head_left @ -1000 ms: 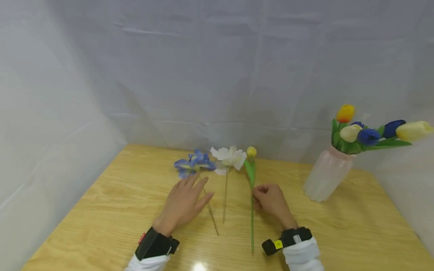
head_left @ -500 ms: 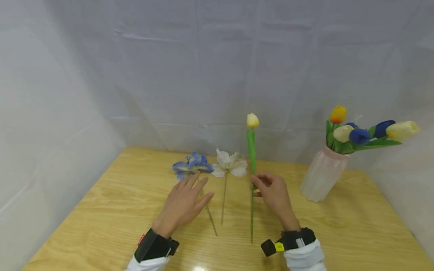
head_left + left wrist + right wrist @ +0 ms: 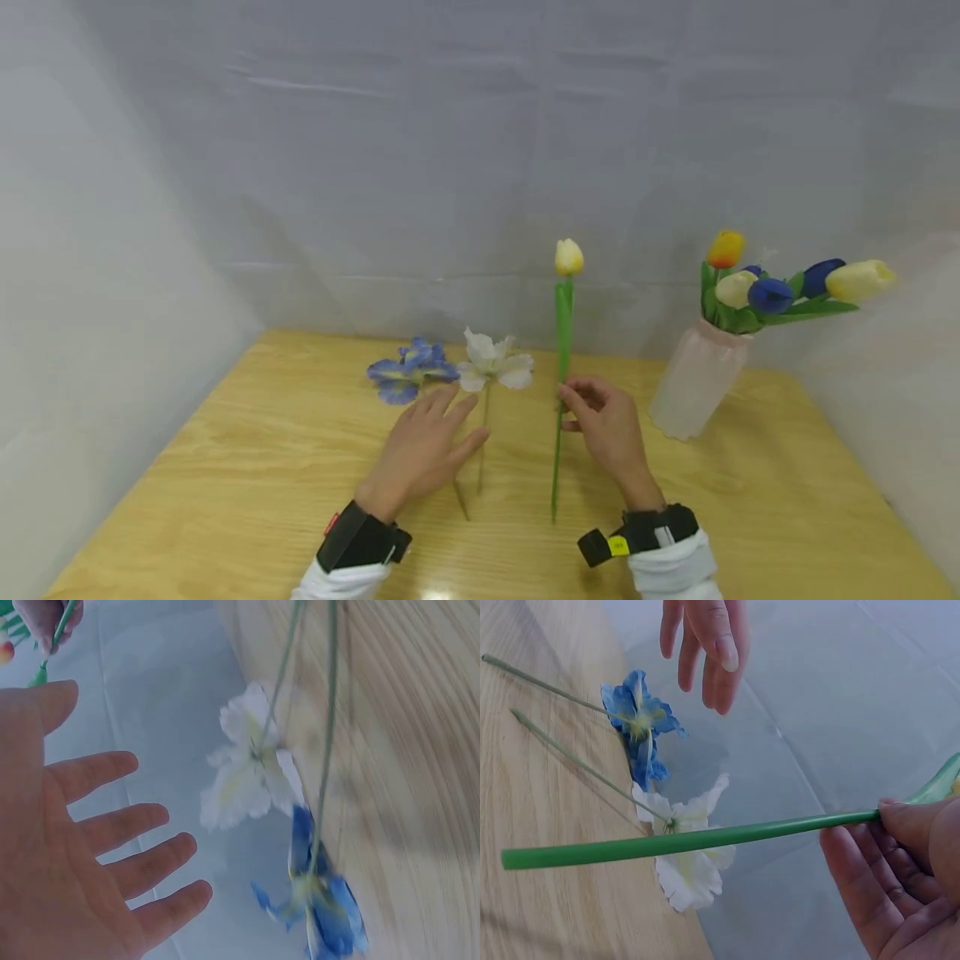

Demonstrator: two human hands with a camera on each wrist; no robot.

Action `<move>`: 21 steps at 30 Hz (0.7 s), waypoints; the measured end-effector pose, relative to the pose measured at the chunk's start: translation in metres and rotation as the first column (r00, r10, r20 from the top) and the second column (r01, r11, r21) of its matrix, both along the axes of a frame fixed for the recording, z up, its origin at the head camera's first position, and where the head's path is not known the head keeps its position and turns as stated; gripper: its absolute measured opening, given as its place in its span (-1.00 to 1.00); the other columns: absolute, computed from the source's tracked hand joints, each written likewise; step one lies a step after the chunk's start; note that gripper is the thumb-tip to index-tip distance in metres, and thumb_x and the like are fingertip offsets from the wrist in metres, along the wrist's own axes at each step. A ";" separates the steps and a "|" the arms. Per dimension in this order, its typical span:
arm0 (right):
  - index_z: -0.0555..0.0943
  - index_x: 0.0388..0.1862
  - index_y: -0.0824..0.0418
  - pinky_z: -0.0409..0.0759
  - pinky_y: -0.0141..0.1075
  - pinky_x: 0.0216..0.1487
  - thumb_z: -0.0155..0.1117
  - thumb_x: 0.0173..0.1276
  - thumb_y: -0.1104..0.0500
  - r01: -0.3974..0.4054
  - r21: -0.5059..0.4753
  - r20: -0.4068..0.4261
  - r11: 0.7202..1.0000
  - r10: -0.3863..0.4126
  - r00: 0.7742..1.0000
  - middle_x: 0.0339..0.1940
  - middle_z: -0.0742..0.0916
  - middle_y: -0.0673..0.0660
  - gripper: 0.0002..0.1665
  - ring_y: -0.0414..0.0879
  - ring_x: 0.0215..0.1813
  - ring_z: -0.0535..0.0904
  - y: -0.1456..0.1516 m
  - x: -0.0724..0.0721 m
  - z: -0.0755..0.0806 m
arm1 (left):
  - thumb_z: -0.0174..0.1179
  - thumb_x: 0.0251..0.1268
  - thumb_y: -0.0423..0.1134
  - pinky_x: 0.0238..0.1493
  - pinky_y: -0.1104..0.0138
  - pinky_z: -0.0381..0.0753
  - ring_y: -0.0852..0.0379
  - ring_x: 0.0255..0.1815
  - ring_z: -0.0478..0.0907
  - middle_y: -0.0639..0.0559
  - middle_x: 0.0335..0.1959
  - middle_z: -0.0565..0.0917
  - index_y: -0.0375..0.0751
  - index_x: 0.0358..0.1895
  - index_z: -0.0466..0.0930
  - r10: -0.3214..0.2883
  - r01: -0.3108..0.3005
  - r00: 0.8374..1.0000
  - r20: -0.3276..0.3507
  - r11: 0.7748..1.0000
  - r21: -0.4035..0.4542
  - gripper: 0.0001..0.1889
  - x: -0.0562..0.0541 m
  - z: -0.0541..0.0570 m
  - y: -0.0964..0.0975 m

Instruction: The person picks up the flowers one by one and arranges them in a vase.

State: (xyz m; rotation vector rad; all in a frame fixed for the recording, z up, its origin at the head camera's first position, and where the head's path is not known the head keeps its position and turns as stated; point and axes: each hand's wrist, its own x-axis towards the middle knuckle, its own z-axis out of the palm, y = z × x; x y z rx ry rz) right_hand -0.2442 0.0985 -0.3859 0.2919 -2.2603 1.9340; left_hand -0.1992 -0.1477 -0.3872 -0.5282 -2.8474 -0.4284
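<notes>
My right hand (image 3: pixel 609 429) pinches the green stem of a pale yellow tulip (image 3: pixel 568 258) between thumb and fingers. The tulip is raised, its bloom up and its stem end (image 3: pixel 547 856) hanging free in the right wrist view. My left hand (image 3: pixel 423 454) hovers with fingers spread over the stems of two flowers, holding nothing. One is a blue iris (image 3: pixel 412 369), the other a white iris (image 3: pixel 491 360); both lie side by side on the table. In the head view the left hand hides part of the blue iris's stem.
A pale pink-white ribbed vase (image 3: pixel 699 379) stands at the right of the wooden table (image 3: pixel 247 450). Several tulips, orange, cream and blue, lean out of it to the right. A grey-white sheet (image 3: pixel 420 183) hangs behind the table.
My right hand has lifted the yellow tulip off the table, bloom end first, and tilted it upright. My left hand has shifted slightly right. The head view has turned a little right.
</notes>
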 end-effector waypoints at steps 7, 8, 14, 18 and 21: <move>0.60 -0.11 0.44 0.69 -0.26 -0.33 0.25 0.37 0.24 0.018 -0.006 0.005 1.000 -0.017 1.000 -0.22 0.66 0.38 -0.75 -0.06 -0.27 0.65 0.010 0.003 -0.001 | -0.02 0.43 0.12 0.27 -0.08 0.26 -0.24 0.30 0.29 -0.26 0.36 0.31 -0.15 0.31 0.42 -0.031 0.031 0.999 -0.039 1.000 -0.007 -0.45 -0.004 -0.003 0.009; 0.60 -0.12 0.44 0.69 -0.26 -0.33 0.25 0.37 0.24 0.018 -0.003 0.003 1.000 -0.018 1.000 -0.22 0.66 0.38 -0.74 -0.06 -0.26 0.65 0.011 0.004 -0.001 | -0.01 0.42 0.12 0.27 -0.08 0.26 -0.24 0.30 0.30 -0.26 0.36 0.31 -0.15 0.31 0.42 -0.033 0.033 0.998 -0.047 0.999 -0.009 -0.45 -0.004 -0.004 0.009; 0.63 -0.15 0.37 0.69 -0.25 -0.33 0.28 0.35 0.20 0.045 0.013 -0.074 0.999 -0.044 0.996 -0.24 0.68 0.28 -0.77 -0.03 -0.22 0.65 0.020 0.007 -0.001 | 0.00 0.42 0.13 0.29 -0.07 0.25 -0.23 0.30 0.30 -0.24 0.37 0.31 -0.14 0.31 0.42 -0.062 0.062 0.997 -0.055 0.998 -0.005 -0.44 -0.008 -0.003 0.017; 0.64 -0.15 0.34 0.69 -0.26 -0.36 0.31 0.33 0.18 0.105 0.025 -0.161 0.994 -0.100 0.982 -0.26 0.70 0.17 -0.76 -0.06 -0.21 0.64 0.026 0.013 -0.002 | -0.04 0.43 0.16 0.30 -0.08 0.23 -0.23 0.33 0.26 -0.23 0.39 0.28 -0.13 0.33 0.41 -0.099 0.099 0.995 -0.028 0.995 -0.019 -0.43 -0.010 0.000 0.028; 0.63 -0.15 0.36 0.69 -0.26 -0.36 0.30 0.33 0.19 0.134 0.019 -0.183 0.991 -0.128 0.975 -0.26 0.69 0.19 -0.77 -0.08 -0.21 0.63 0.030 0.016 -0.003 | -0.05 0.43 0.16 0.30 -0.08 0.23 -0.22 0.33 0.27 -0.23 0.38 0.29 -0.14 0.33 0.41 -0.122 0.121 0.992 -0.026 0.992 -0.028 -0.42 -0.010 0.000 0.035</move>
